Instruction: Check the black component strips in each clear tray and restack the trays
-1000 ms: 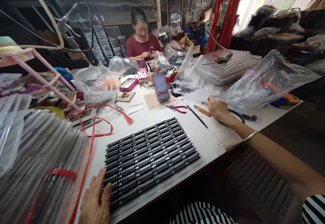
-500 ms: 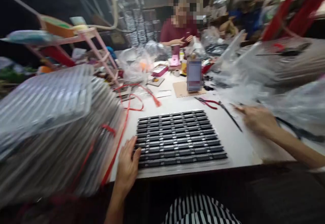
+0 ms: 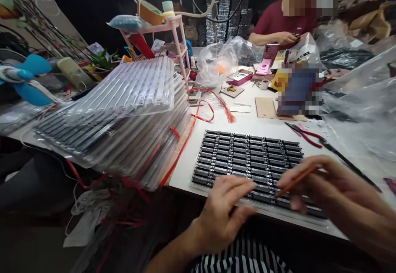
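Note:
A clear tray [image 3: 321, 222] lies on the white table, filled with rows of black strip-shaped parts [image 3: 241, 155] that have small metal pins along them. My left hand [image 3: 222, 211] rests at the tray's front edge, fingers stretched out over the nearest rows, holding nothing. In my right hand [image 3: 328, 194] is a slim orange-brown pointed stick [image 3: 298, 181], pinched between thumb and fingers. Its tip points down at the front row of black parts; whether it touches them I cannot tell. Part of the right front of the tray is hidden behind that hand.
Stacked clear plastic trays [image 3: 148, 141] with red straps [image 3: 182, 145] stand to the left. Red-handled pliers [image 3: 305, 135] and a long black tool [image 3: 349, 163] lie at the right. Plastic bags [image 3: 361, 116] fill the right side. Across the table sits a person [image 3: 278, 21]. A blue fan [image 3: 27, 79] is far left.
My right hand has come from the table's right side to over the tray. My left hand has shifted from the tray's left side to its front edge. The view has turned left.

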The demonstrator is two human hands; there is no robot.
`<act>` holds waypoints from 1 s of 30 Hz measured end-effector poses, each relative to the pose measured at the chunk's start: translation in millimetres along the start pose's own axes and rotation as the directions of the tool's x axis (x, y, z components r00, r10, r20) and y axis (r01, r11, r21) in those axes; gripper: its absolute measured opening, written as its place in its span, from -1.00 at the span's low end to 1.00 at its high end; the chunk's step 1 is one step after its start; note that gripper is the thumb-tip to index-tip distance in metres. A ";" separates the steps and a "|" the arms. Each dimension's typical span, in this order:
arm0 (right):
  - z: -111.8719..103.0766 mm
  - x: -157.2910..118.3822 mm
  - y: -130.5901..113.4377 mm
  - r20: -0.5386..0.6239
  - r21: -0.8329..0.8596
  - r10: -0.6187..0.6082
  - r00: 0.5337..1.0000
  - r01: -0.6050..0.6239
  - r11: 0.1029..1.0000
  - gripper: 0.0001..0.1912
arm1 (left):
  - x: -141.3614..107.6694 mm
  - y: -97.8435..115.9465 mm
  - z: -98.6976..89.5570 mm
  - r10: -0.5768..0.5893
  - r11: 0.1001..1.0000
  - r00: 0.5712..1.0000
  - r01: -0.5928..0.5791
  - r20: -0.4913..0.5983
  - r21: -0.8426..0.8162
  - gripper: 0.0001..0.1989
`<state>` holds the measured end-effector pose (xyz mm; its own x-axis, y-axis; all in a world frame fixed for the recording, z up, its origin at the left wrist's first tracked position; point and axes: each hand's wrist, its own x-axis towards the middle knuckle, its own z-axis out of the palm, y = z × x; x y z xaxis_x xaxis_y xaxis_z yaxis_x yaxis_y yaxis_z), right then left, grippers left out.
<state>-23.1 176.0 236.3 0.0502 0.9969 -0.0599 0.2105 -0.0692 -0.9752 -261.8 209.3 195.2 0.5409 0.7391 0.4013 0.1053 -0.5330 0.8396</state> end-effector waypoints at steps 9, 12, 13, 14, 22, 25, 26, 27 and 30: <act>80.7 50.5 -13.9 0.234 0.215 0.018 0.972 -0.069 0.974 -0.64 | 6.0 -21.2 8.4 0.005 0.981 0.959 0.050 -0.282 0.188 -0.77; 90.2 76.2 -11.7 0.245 0.281 0.055 0.968 -0.125 0.951 -0.52 | 10.3 -39.3 -6.7 0.056 0.928 0.950 0.064 -0.308 0.366 -0.76; 92.1 86.1 -9.8 0.232 0.301 0.062 0.971 -0.132 0.945 -0.45 | 11.7 -45.9 -12.9 0.052 0.913 0.950 0.079 -0.307 0.401 -0.74; 93.4 96.4 -7.3 0.208 0.310 0.062 0.976 -0.126 0.942 -0.38 | 12.8 -52.8 -19.3 0.036 0.900 0.951 0.102 -0.306 0.425 -0.71; 97.7 149.6 18.0 0.261 0.217 0.041 0.964 -0.100 0.971 -0.07 | 5.9 -92.8 -42.6 -0.180 0.833 0.972 0.231 -0.149 0.502 -0.42; 102.6 155.3 25.0 0.263 0.186 0.019 0.965 -0.070 0.980 -0.09 | 3.3 -94.7 -40.9 -0.224 0.843 0.969 0.246 -0.104 0.478 -0.34; 104.0 157.1 27.2 0.259 0.176 0.012 0.966 -0.060 0.983 -0.10 | 3.1 -94.7 -40.6 -0.239 0.843 0.966 0.257 -0.099 0.473 -0.33; 105.2 158.9 29.5 0.255 0.164 0.006 0.967 -0.050 0.985 -0.11 | 3.2 -94.6 -40.5 -0.251 0.842 0.963 0.267 -0.097 0.469 -0.32; 107.3 163.7 36.0 0.252 0.133 0.000 0.968 -0.035 0.990 -0.15 | 4.1 -94.7 -40.7 -0.271 0.840 0.958 0.284 -0.097 0.462 -0.32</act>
<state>-112.0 340.6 168.5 -0.1970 0.9740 -0.1120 0.0764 -0.0986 -0.9922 -303.6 279.6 132.2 0.4087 0.8921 0.1927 0.6280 -0.4281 0.6499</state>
